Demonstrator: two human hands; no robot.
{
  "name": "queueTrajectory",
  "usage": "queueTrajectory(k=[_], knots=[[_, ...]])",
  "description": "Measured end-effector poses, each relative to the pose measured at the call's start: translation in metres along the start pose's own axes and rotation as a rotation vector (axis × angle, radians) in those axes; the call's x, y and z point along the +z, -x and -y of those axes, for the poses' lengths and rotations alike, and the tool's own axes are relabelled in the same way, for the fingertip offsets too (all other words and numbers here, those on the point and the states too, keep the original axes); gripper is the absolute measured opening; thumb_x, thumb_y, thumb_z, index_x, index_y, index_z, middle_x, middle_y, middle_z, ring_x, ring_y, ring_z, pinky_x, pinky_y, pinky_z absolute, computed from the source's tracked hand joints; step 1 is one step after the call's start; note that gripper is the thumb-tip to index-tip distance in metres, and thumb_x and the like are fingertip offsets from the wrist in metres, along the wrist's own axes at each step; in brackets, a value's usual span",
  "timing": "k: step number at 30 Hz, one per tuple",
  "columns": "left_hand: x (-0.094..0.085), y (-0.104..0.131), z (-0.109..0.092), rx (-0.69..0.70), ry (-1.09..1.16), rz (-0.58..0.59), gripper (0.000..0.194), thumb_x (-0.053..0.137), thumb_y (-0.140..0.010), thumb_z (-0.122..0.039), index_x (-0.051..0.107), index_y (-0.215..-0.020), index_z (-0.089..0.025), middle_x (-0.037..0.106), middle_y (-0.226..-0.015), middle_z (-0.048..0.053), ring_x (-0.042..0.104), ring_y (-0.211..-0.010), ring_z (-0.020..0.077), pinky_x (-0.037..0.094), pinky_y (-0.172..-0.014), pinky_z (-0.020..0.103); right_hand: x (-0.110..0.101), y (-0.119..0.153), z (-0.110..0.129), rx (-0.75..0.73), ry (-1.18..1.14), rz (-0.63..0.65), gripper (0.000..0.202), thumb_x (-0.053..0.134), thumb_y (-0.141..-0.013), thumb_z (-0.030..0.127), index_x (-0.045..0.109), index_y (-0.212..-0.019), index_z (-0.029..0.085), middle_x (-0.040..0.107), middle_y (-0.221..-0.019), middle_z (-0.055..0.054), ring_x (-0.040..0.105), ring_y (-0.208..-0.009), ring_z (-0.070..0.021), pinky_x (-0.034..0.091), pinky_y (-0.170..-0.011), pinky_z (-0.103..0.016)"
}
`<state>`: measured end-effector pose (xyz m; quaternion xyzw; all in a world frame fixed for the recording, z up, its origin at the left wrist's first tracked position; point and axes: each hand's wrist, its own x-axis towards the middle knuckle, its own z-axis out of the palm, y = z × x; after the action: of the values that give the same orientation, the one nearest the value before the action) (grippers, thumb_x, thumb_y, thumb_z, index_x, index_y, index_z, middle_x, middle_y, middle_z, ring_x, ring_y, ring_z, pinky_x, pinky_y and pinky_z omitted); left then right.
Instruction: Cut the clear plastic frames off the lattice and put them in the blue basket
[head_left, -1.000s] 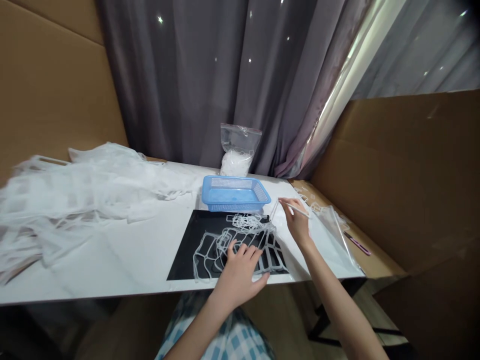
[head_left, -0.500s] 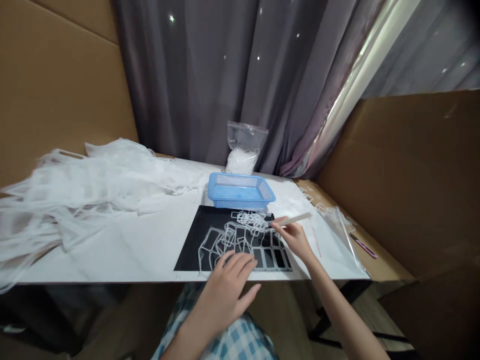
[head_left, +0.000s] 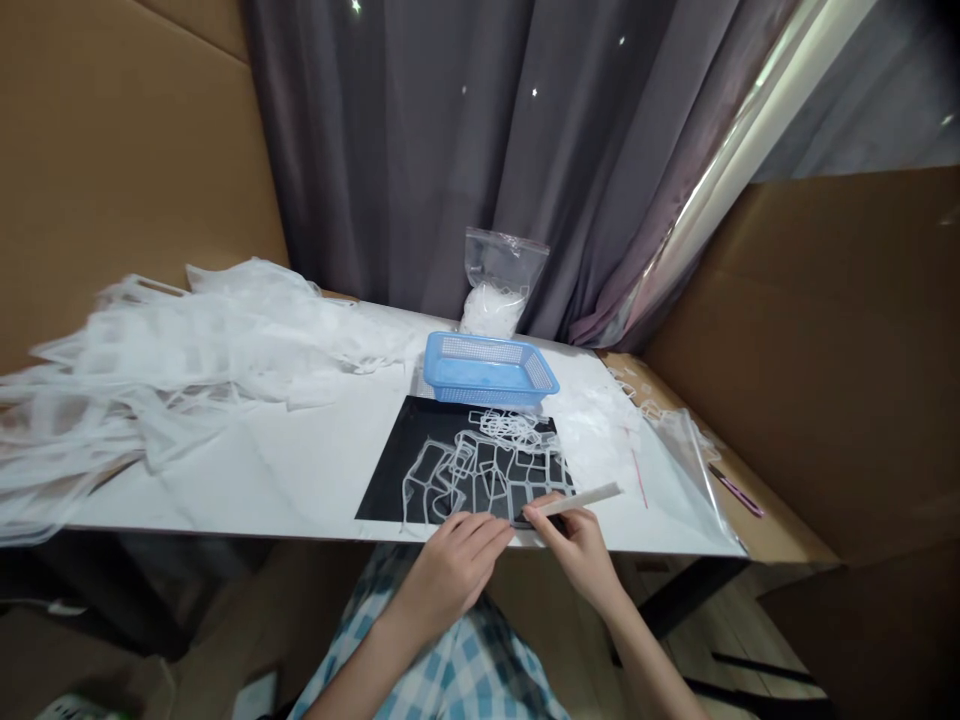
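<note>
fingers of the right hand [head_left: 576, 545] pinch together on the near end of a thin pale stick [head_left: 577, 498], which lies almost level and points off to the right over the front edge of the white table [head_left: 300, 470]. the left hand [head_left: 457, 560] sits just beside it, fingers held together and stretched forward, their tips resting at the near edge of the black mat [head_left: 390, 480]; whether they press on anything there is too small to tell, and they hold nothing that shows. on the mat lies a web of clear plastic frames [head_left: 480, 465], a net of joined rectangular outlines, with a looser tangle of small white rings [head_left: 514, 428] at the mat's far side. the tip of the stick near the thumb meets the web's front right corner. just behind the mat stands a blue mesh basket [head_left: 491, 365], and behind that a clear zip bag [head_left: 499, 285] with white bits in its bottom leans against the grey curtain [head_left: 465, 150]. a big heap of white plastic sheets [head_left: 172, 360] covers the left half of the table. to the right of the mat lies a flat clear bag [head_left: 675, 450] with a thin pink line beside it, and a small pink tool [head_left: 739, 490] rests on the brown cardboard [head_left: 825, 330] ledge further right. blue checked cloth [head_left: 465, 670] shows below the arms.
</note>
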<state>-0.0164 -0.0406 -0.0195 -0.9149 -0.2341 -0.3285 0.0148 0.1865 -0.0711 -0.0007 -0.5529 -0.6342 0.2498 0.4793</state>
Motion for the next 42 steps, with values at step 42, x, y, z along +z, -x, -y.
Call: queueTrajectory(k=[42], knots=[[0.029, -0.006, -0.009, -0.152, -0.103, -0.238, 0.028, 0.056, -0.089, -0.008, 0.065, -0.11, -0.024, 0.067, -0.102, 0.002, 0.059, -0.096, 0.0179, 0.034, -0.09, 0.037, -0.013, -0.001, -0.011, -0.371, 0.215, 0.118, 0.015, 0.054, -0.099, 0.022, 0.069, -0.103, 0.022, 0.074, -0.099, -0.008, 0.067, -0.096, -0.0213, 0.058, -0.083, -0.035]])
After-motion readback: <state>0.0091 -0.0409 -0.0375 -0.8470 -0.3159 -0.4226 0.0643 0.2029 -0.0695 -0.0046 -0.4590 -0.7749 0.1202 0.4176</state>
